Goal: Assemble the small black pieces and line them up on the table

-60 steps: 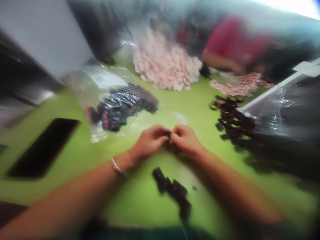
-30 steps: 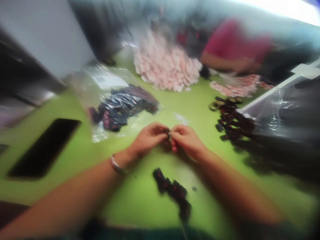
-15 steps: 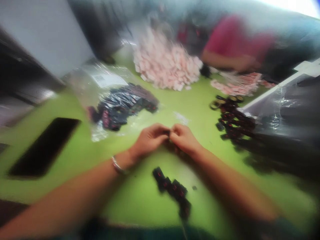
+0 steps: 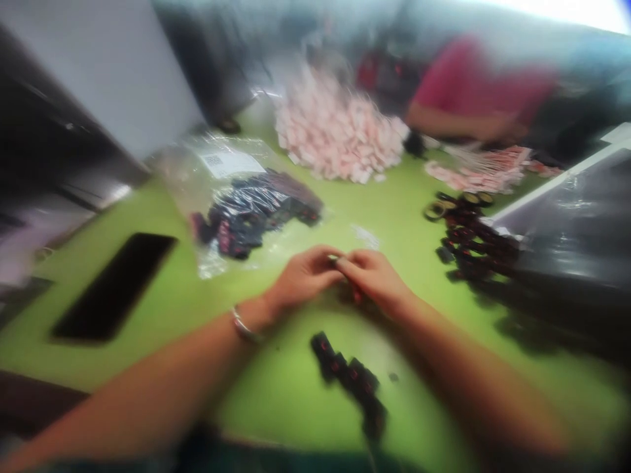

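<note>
My left hand [image 4: 306, 276] and my right hand [image 4: 375, 279] meet over the green table, fingertips pinched together around a small dark piece [image 4: 334, 259]. Its kind is blurred and mostly covered by the fingers. A reddish bit shows beneath my right hand. Closer to me lies a crooked row of small black blocks with red marks [image 4: 352, 376]. A tiny dark chip [image 4: 393, 377] rests beside that row. Beyond my hands is a little heap of thin whitish bits [image 4: 365, 236].
A clear plastic bag [image 4: 231, 161] holds black parts at the left, near a dark flat rectangle [image 4: 116, 287]. Pale pink pieces [image 4: 345, 138] are piled at the back. Black parts [image 4: 476, 246] lie right, beside a plastic-covered bin [image 4: 576, 210]. A person in a pink top [image 4: 473, 85] sits opposite.
The whole view has shifted, so everything sits slightly further right. My right fingers have turned a little, showing a lighter edge of the small piece and a red bit below. Both hands stay together.
</note>
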### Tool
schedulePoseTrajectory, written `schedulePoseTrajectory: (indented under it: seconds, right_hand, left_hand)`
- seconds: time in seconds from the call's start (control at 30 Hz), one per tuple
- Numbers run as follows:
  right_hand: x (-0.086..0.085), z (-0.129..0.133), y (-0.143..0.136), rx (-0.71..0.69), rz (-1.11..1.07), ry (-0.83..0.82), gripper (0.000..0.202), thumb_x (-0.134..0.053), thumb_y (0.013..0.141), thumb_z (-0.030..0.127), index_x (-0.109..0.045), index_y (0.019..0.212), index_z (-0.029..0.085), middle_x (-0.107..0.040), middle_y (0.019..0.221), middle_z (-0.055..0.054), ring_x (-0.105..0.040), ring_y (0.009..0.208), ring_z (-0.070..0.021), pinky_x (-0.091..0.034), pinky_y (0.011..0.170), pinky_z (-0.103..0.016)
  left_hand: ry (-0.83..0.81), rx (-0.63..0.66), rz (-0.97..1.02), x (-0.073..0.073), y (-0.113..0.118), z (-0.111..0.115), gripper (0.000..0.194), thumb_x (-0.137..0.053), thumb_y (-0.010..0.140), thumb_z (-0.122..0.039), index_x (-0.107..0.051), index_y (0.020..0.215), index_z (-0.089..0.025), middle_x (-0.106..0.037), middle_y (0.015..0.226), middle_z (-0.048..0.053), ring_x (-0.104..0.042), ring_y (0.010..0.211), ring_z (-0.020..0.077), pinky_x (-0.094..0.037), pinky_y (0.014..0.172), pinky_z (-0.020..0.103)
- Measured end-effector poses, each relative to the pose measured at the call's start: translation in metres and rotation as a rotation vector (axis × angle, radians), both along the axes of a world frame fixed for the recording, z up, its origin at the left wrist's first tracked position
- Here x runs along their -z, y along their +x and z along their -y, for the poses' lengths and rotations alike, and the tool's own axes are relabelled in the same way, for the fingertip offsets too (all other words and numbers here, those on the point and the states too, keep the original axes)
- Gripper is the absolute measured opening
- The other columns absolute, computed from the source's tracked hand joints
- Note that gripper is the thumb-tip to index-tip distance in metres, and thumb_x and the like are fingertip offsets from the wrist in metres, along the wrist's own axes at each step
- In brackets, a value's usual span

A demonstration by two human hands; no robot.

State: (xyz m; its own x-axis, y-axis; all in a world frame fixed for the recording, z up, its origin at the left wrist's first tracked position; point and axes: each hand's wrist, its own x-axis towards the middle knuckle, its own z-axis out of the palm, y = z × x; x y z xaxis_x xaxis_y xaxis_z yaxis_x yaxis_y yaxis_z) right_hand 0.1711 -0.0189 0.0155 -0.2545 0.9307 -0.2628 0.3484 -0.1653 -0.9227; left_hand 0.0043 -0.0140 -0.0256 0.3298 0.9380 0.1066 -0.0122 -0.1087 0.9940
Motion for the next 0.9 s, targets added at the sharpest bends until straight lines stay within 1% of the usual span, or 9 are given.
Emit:
schedulePoseTrajectory:
  seconds: [0.07,0.13,0.23,0.33,0.43,0.57,0.67,0.8,0.9]
  right_hand:
    - [0.001,-0.002,0.002,-0.015,0.114,0.009,0.030,-0.056,0.083,0.045,-0.054,0.069,0.018,-0.047,0.037,0.006,-0.045,0.032,-0.0089,-0.033,0.037,-0.019]
    - [0.002,-0.002,0.003,-0.090,0.247,0.007,0.027,-0.055,0.083,0.041,-0.057,0.068,0.018,-0.050,0.039,0.005,-0.045,0.034,-0.0092,-0.034,0.038,-0.020]
    - [-0.002,0.001,0.005,-0.341,0.398,0.053,0.023,-0.058,0.078,0.033,-0.060,0.063,0.017,-0.060,0.053,0.000,-0.050,0.046,-0.0094,-0.036,0.045,-0.021]
    - [-0.006,0.007,0.006,-0.638,0.404,0.044,0.023,-0.058,0.078,0.032,-0.065,0.064,0.016,-0.061,0.057,0.001,-0.047,0.049,-0.0083,-0.033,0.046,-0.020]
    - [-0.006,0.009,0.009,-0.738,0.352,0.013,0.024,-0.055,0.081,0.033,-0.068,0.072,0.015,-0.060,0.058,0.002,-0.045,0.048,-0.0078,-0.032,0.046,-0.020]
    - [-0.010,0.003,0.016,-0.691,0.362,0.105,0.020,-0.053,0.082,0.029,-0.069,0.083,0.017,-0.066,0.071,-0.001,-0.052,0.059,-0.0105,-0.038,0.055,-0.022]
    - [-0.023,-0.006,0.030,-0.650,0.393,0.152,0.019,-0.054,0.081,0.029,-0.069,0.083,0.017,-0.066,0.073,-0.001,-0.054,0.062,-0.0116,-0.039,0.057,-0.022]
    - [-0.032,-0.027,0.060,-0.266,0.535,0.220,0.023,-0.050,0.084,0.032,-0.066,0.081,0.016,-0.062,0.060,0.000,-0.053,0.052,-0.0114,-0.039,0.053,-0.023]
    - [-0.020,-0.048,0.086,0.014,0.815,0.447,0.017,-0.052,0.080,0.023,-0.067,0.076,0.016,-0.067,0.068,-0.004,-0.057,0.062,-0.0146,-0.040,0.061,-0.026]
  left_hand:
    - [0.230,-0.078,-0.314,-0.007,-0.013,-0.006,0.037,-0.069,0.076,-0.034,-0.062,0.107,-0.015,-0.069,0.089,0.007,-0.064,0.081,0.0189,-0.051,0.079,0.034]
    - [0.461,-0.281,-0.683,-0.014,-0.031,-0.017,0.029,-0.056,0.085,-0.034,-0.065,0.103,-0.013,-0.067,0.098,0.013,-0.061,0.094,0.0243,-0.046,0.089,0.041]
    - [0.502,-0.383,-1.143,-0.019,-0.057,-0.033,0.028,-0.044,0.088,-0.023,-0.068,0.091,-0.010,-0.065,0.094,0.020,-0.058,0.098,0.0319,-0.044,0.088,0.049]
    - [0.545,-0.469,-1.296,-0.016,-0.069,-0.041,0.030,-0.048,0.083,-0.019,-0.066,0.105,-0.010,-0.060,0.117,0.024,-0.047,0.118,0.0391,-0.038,0.094,0.057]
    - [0.527,-0.522,-1.340,-0.011,-0.074,-0.045,0.045,-0.048,0.084,-0.023,-0.055,0.126,-0.009,-0.043,0.141,0.024,-0.031,0.133,0.0408,-0.028,0.102,0.060]
    - [0.386,-0.419,-1.392,-0.008,-0.076,-0.048,0.050,-0.045,0.087,-0.028,-0.050,0.131,-0.005,-0.040,0.141,0.027,-0.038,0.126,0.0415,-0.037,0.097,0.055]
    - [0.450,-0.391,-1.377,-0.008,-0.072,-0.047,0.043,-0.049,0.086,-0.028,-0.056,0.123,-0.007,-0.049,0.126,0.025,-0.045,0.114,0.0382,-0.042,0.090,0.050]
    - [0.556,-0.369,-1.324,-0.009,-0.058,-0.040,0.033,-0.053,0.084,-0.032,-0.064,0.109,-0.013,-0.052,0.107,0.019,-0.047,0.103,0.0337,-0.043,0.087,0.047]
    - [0.583,-0.328,-1.295,-0.011,-0.048,-0.032,0.032,-0.053,0.085,-0.034,-0.065,0.108,-0.015,-0.053,0.103,0.017,-0.048,0.100,0.0321,-0.044,0.085,0.046]
